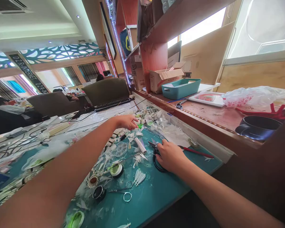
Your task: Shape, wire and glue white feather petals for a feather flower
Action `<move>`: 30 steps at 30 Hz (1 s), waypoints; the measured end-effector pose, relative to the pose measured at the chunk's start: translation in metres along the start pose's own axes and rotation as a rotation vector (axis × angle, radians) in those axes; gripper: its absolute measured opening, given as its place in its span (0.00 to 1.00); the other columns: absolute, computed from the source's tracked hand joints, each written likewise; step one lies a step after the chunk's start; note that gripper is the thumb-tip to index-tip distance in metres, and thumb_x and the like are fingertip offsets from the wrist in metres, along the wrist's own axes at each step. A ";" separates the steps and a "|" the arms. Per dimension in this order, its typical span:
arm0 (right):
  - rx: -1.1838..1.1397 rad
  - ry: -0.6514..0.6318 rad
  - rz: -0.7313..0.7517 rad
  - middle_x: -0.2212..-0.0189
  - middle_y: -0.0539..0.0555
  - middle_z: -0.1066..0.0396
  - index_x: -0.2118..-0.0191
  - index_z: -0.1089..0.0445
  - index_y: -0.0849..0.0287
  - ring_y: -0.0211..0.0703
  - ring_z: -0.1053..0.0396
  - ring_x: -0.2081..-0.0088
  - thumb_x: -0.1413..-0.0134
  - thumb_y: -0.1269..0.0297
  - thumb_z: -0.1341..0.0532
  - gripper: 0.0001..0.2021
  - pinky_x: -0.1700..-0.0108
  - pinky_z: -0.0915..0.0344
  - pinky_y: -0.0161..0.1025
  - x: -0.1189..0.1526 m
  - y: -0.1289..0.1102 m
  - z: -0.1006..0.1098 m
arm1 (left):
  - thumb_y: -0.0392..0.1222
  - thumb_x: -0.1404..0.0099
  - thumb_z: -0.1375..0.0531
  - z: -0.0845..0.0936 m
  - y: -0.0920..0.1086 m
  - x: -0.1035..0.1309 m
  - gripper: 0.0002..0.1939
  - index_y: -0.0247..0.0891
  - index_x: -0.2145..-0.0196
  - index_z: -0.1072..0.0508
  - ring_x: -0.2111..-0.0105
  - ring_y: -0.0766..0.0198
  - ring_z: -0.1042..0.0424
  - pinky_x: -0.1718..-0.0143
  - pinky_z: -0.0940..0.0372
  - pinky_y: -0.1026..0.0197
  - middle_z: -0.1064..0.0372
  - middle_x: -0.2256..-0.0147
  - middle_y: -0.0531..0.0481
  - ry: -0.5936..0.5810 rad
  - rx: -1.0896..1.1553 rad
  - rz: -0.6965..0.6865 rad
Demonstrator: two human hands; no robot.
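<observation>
Right fingers (159, 147) grip black-looped scissors (154, 157); left fingers (134, 121) (can't tell if gripping) near feathery clutter (151, 113).

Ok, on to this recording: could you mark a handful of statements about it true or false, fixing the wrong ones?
1. The right hand holds the black-handled scissors. True.
2. The left hand grips the silver scissors. False: they lie loose on the green-blue work surface.
3. A fan of white feathers lies near the silver scissors. True.
4. The plastic basket on the ledge is yellow. False: it is teal.
</observation>
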State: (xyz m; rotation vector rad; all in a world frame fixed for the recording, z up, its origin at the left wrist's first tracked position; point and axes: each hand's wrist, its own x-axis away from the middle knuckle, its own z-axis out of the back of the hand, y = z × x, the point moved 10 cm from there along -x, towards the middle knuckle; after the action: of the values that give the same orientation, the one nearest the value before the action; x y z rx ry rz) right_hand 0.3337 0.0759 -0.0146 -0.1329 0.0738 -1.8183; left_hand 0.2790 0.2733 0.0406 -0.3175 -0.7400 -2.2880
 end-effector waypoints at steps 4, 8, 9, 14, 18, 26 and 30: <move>-0.019 -0.003 0.008 0.48 0.59 0.26 0.46 0.28 0.61 0.49 0.25 0.51 0.31 0.57 0.37 0.15 0.50 0.25 0.51 0.002 0.000 0.002 | 0.44 0.27 0.36 0.002 -0.011 0.029 0.17 0.37 0.44 0.28 0.52 0.53 0.23 0.52 0.25 0.46 0.27 0.46 0.42 -0.026 0.143 -0.032; -0.095 0.014 0.008 0.48 0.58 0.26 0.46 0.28 0.60 0.49 0.25 0.51 0.31 0.58 0.37 0.15 0.50 0.25 0.52 0.004 0.003 0.005 | 0.44 0.27 0.36 0.001 -0.009 0.051 0.16 0.36 0.45 0.27 0.54 0.54 0.23 0.54 0.24 0.48 0.26 0.48 0.43 0.000 0.241 -0.075; -0.130 0.028 0.007 0.48 0.58 0.26 0.46 0.28 0.60 0.49 0.25 0.51 0.31 0.58 0.37 0.14 0.50 0.25 0.52 0.004 0.003 0.007 | 0.44 0.27 0.36 -0.001 -0.005 0.056 0.16 0.36 0.45 0.27 0.55 0.55 0.23 0.55 0.24 0.48 0.26 0.49 0.43 0.004 0.262 -0.092; -0.456 0.191 0.068 0.49 0.58 0.26 0.41 0.32 0.60 0.48 0.25 0.52 0.32 0.57 0.37 0.19 0.48 0.27 0.51 0.009 -0.005 0.027 | 0.44 0.27 0.37 -0.020 0.029 0.068 0.17 0.37 0.44 0.28 0.58 0.57 0.23 0.57 0.24 0.51 0.25 0.51 0.45 -0.028 0.350 -0.217; -0.803 0.284 0.161 0.49 0.55 0.25 0.33 0.47 0.54 0.37 0.22 0.64 0.32 0.55 0.38 0.29 0.60 0.27 0.36 0.011 -0.014 0.037 | 0.42 0.27 0.36 -0.051 0.065 0.074 0.14 0.36 0.47 0.26 0.62 0.60 0.23 0.60 0.24 0.53 0.24 0.56 0.47 -0.137 0.372 -0.331; -1.124 0.338 0.142 0.62 0.51 0.24 0.49 0.29 0.62 0.40 0.24 0.66 0.31 0.61 0.37 0.12 0.63 0.24 0.40 -0.005 0.001 0.026 | 0.42 0.28 0.36 -0.073 0.089 0.065 0.15 0.36 0.46 0.27 0.58 0.57 0.22 0.56 0.24 0.49 0.25 0.53 0.45 -0.166 0.451 -0.379; -1.148 0.341 0.109 0.57 0.54 0.24 0.49 0.28 0.62 0.41 0.24 0.63 0.31 0.59 0.37 0.12 0.60 0.24 0.42 -0.009 0.009 0.024 | 0.41 0.28 0.35 -0.066 0.078 0.057 0.18 0.37 0.43 0.28 0.52 0.53 0.24 0.51 0.26 0.45 0.27 0.47 0.43 -0.120 0.494 -0.362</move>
State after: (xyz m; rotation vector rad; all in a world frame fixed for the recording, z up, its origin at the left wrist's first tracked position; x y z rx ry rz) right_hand 0.3480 0.0825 0.0077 -0.6021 1.3324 -1.4707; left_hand 0.2907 0.1569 0.0443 -0.0928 -1.4875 -2.3240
